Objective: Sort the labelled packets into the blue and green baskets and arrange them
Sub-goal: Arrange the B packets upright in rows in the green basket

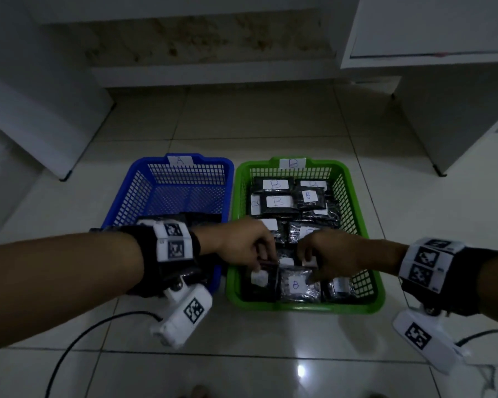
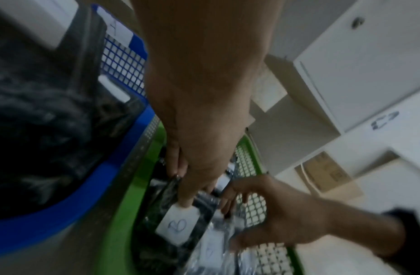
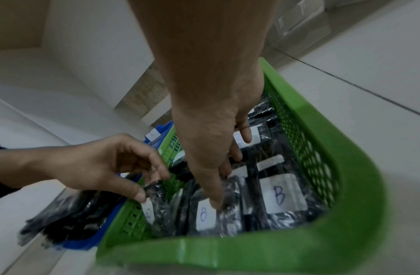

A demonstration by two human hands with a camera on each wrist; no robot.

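The green basket (image 1: 299,307), tagged B, holds several black packets with white B labels. My left hand (image 1: 260,265) reaches across to its front left corner and pinches the top edge of an upright B packet (image 2: 178,225), thumb on the label. My right hand (image 1: 311,268) holds the neighbouring B packet (image 3: 205,214) in the front middle, thumb on its face and fingers curled behind its top edge. The blue basket (image 1: 127,196), tagged A, stands to the left. A few dark packets (image 2: 39,130) lie at its near end, partly hidden under my left wrist.
Both baskets sit side by side on a pale tiled floor (image 1: 242,116). White cabinets (image 1: 457,110) stand at the right and back left. Black cables (image 1: 69,349) trail on the floor near my wrists. A cardboard box (image 2: 327,173) sits in a low shelf.
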